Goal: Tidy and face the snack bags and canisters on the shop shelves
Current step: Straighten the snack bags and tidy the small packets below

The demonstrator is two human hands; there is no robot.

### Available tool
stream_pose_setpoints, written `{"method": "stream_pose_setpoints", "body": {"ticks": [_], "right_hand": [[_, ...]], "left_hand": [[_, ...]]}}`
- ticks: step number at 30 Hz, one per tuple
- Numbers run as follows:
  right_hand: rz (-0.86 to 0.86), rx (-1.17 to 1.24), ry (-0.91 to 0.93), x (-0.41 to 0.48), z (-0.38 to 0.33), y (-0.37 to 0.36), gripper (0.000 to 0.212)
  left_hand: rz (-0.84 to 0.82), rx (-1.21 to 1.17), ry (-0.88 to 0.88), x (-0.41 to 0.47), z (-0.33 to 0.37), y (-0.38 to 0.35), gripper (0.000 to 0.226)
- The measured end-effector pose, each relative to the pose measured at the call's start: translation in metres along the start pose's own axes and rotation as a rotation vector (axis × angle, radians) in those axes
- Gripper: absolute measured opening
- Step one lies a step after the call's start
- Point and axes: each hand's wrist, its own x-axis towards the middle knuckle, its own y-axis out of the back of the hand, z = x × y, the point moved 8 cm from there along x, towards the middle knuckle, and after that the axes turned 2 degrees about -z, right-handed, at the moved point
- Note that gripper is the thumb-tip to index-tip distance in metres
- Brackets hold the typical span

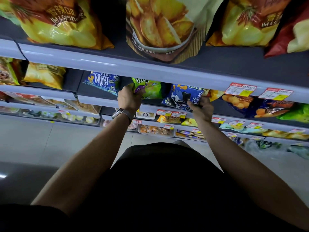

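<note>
In the middle of the frame, the left hand (pixel 129 98) grips the green bag (pixel 150 89) and the right hand (pixel 202 108) grips the blue bag (pixel 180 96). It is best to stand both up straight, fronts facing out.

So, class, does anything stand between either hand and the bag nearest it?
Nothing visible does. The left hand grips the green bag, and the right hand holds the blue bag beside it; the shelf rail above hides only their tops.
</note>
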Motion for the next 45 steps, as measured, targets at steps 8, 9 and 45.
{"method": "stream_pose_setpoints", "body": {"ticks": [8, 9, 45], "right_hand": [[-0.093, 0.012, 0.032, -0.012, -0.01, -0.053, 0.037], [-0.091, 0.01, 0.037, -0.013, -0.013, -0.064, 0.041], [-0.421, -0.27, 0.24, -0.113, -0.008, -0.076, 0.036]], "left_hand": [[0.113, 0.006, -0.019, -0.039, -0.044, 0.059, 0.021], [0.134, 0.007, -0.016, -0.043, -0.053, 0.068, 0.022], [-0.107, 0.087, -0.142, -0.078, -0.024, 0.007, 0.032]]}}
